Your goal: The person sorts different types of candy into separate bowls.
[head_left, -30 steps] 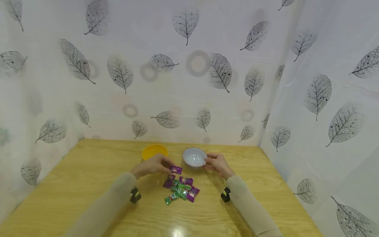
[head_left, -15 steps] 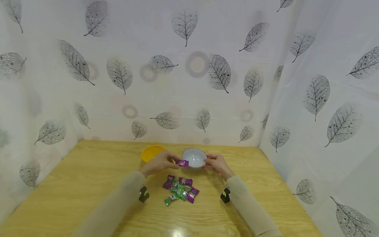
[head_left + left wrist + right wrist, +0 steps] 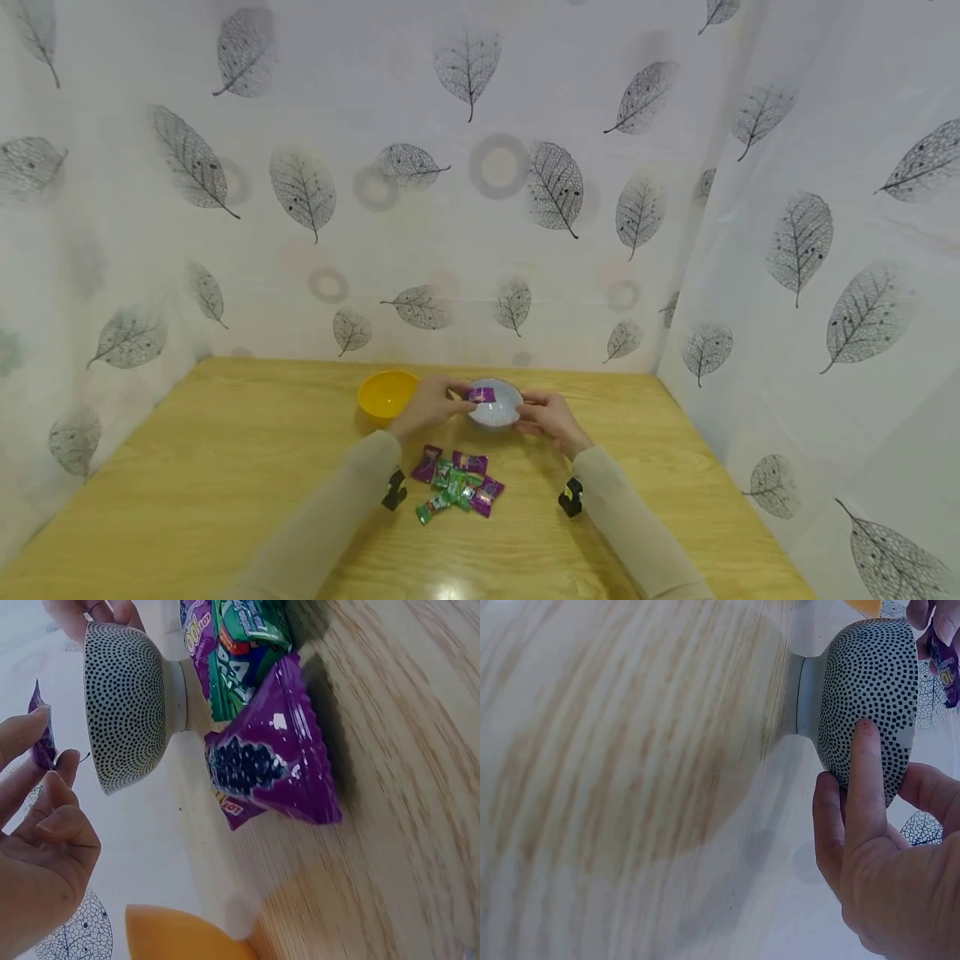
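Observation:
In the head view my left hand [image 3: 431,404] pinches a purple-wrapped candy [image 3: 482,395] between thumb and fingers, over the near-left part of a pale bowl [image 3: 501,417]. The left wrist view has this candy [image 3: 45,742] just beyond the bowl's rim. Black dots cover the outside of the bowl [image 3: 870,682]. On its right side, my right hand [image 3: 552,421] grips it, fingers against the outer wall and thumb at the rim, as the right wrist view shows. The bowl stands upright on the table.
A yellow bowl [image 3: 385,400] stands left of the pale bowl, close to my left wrist. Nearer on the wooden table [image 3: 225,467] lies a loose pile of purple candies [image 3: 487,495] and green candies [image 3: 435,505]. A leaf-patterned curtain [image 3: 420,250] hangs behind the table.
My left hand has picked the purple candy up off the table and carried it right and away from me, to over the pale bowl. The right hand keeps its grip on the bowl.

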`<state>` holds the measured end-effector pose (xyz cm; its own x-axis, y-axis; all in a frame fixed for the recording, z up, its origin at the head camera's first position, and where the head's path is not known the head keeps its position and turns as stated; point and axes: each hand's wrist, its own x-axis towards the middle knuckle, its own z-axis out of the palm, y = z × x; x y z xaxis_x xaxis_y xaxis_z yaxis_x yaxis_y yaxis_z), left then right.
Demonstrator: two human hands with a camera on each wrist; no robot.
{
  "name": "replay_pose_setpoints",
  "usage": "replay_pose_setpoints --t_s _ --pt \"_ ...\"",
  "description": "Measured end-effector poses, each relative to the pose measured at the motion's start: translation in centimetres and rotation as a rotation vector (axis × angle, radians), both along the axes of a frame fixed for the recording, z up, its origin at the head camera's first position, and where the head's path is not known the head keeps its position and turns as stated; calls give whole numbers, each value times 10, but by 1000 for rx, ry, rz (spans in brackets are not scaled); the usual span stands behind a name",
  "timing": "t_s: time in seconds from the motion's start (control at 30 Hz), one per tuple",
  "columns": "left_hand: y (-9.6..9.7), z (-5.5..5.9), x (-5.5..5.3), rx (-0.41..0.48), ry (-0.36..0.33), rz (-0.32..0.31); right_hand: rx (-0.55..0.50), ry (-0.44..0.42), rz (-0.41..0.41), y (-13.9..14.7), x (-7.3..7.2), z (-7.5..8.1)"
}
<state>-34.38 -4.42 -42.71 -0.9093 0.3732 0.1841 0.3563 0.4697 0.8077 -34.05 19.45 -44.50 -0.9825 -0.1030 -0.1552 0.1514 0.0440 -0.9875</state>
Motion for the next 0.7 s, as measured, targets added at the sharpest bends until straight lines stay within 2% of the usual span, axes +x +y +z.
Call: replay_pose_setpoints --t_s 0.3,0.53,0.7 --pt "12 0 -1 -8 -16 54 -4 -4 24 0 5 3" --pt "10 -3 -2 -10 -38 46 -14 -10 25 -1 6 0" --pt "5 -3 -3 45 -48 29 1 3 14 0 3 0"
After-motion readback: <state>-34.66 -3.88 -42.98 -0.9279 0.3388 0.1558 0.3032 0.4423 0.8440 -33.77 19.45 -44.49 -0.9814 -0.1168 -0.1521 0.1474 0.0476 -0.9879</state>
